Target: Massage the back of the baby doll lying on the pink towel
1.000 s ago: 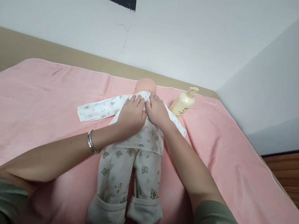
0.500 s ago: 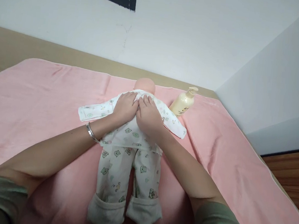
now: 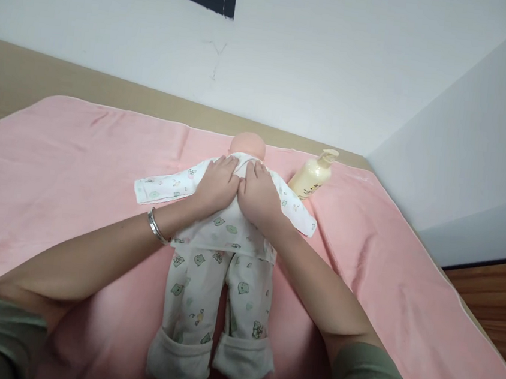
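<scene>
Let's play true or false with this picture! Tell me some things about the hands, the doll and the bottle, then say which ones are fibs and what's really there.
1. The left hand and right hand both lie on the shirt. True.
2. Both arms are without jewellery. False: a bracelet circles the left arm.
3. The bottle is on the pink blanket. True.
4. The doll's sleeves are spread out to both sides. True.
5. The doll has only a shirt on. False: pants with green prints show below it.
6. The right hand is holding the bottle. False: it is on the shirt, apart from the bottle.
</scene>
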The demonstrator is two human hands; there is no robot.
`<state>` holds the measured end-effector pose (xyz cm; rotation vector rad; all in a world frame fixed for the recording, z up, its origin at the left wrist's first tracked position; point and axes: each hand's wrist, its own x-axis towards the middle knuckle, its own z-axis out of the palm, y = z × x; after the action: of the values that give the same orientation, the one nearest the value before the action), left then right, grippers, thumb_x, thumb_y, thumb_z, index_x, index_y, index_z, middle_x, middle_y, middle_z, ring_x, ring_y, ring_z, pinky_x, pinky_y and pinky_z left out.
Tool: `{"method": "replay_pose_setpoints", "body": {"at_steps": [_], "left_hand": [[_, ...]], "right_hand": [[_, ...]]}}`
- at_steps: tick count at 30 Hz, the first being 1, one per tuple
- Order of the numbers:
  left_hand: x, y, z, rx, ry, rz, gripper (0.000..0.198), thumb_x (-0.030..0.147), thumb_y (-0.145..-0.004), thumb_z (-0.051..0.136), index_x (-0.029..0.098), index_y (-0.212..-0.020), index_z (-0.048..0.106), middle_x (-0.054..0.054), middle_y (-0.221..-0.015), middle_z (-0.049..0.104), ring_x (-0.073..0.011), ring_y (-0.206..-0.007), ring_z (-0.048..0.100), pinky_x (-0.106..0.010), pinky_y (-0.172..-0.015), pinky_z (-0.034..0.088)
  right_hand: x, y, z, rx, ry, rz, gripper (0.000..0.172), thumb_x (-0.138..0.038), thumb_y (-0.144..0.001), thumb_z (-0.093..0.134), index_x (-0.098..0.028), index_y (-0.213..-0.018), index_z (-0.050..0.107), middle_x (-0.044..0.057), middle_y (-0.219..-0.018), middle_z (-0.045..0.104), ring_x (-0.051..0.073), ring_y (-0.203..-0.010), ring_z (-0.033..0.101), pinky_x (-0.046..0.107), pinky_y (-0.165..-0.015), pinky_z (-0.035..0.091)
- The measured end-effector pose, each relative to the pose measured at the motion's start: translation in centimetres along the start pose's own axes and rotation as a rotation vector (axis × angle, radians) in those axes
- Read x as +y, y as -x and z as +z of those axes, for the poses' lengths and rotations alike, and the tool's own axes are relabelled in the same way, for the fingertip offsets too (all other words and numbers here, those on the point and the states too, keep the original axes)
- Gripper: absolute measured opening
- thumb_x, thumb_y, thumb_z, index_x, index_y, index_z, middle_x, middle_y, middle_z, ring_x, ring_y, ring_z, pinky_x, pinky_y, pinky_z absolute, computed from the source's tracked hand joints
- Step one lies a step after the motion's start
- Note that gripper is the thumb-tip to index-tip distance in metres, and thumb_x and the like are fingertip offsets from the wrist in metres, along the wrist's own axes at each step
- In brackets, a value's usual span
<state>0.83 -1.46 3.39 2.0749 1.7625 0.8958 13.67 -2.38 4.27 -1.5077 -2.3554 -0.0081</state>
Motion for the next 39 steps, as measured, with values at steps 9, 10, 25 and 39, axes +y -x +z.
{"method": "replay_pose_setpoints", "body": {"at_steps": [9, 10, 25, 39], "left_hand": [[-0.3, -0.1, -0.5, 0.004, -0.069, 0.006, 0.051, 0.019, -0.093, 0.028, 0.007, -0.125, 0.067, -0.019, -0.132, 0.068, -0.0319, -0.127, 0.061, -0.05, -0.118, 0.045], [0.0, 0.3, -0.4, 0.0, -0.111, 0.026, 0.052, 0.018, -0.093, 0.028, 0.006, -0.129, 0.064, -0.02, -0.135, 0.066, -0.0331, -0.132, 0.058, -0.051, -0.12, 0.043], [-0.5, -0.9, -1.0, -0.017, 0.099, -0.103, 0.051, 0.026, -0.092, 0.031, 0.013, -0.127, 0.067, -0.014, -0.14, 0.067, -0.0297, -0.13, 0.061, -0.048, -0.119, 0.046], [1.2, 0.6, -1.1, -0.019, -0.092, 0.033, 0.037, 0.017, -0.087, 0.034, 0.015, -0.11, 0.063, -0.017, -0.121, 0.068, -0.0325, -0.119, 0.06, -0.053, -0.11, 0.048]], "right_hand": [[-0.2, -0.2, 0.1, -0.029, -0.098, -0.071, 0.058, -0.016, -0.099, 0.032, 0.0, -0.152, 0.046, 0.02, -0.163, 0.044, 0.032, -0.157, 0.034, 0.051, -0.132, 0.027], [0.6, -0.8, 0.2, -0.017, -0.131, -0.039, 0.057, -0.019, -0.1, 0.032, -0.001, -0.151, 0.047, 0.02, -0.162, 0.046, 0.031, -0.156, 0.036, 0.05, -0.131, 0.028], [-2.0, 1.0, -0.7, -0.056, 0.067, -0.044, 0.056, -0.016, -0.101, 0.035, 0.003, -0.153, 0.044, 0.027, -0.157, 0.049, 0.036, -0.155, 0.038, 0.05, -0.132, 0.027], [0.5, -1.3, -0.3, -0.018, -0.052, 0.178, 0.059, -0.029, -0.104, 0.035, 0.006, -0.151, 0.041, 0.027, -0.159, 0.045, 0.037, -0.152, 0.04, 0.05, -0.129, 0.03]]}}
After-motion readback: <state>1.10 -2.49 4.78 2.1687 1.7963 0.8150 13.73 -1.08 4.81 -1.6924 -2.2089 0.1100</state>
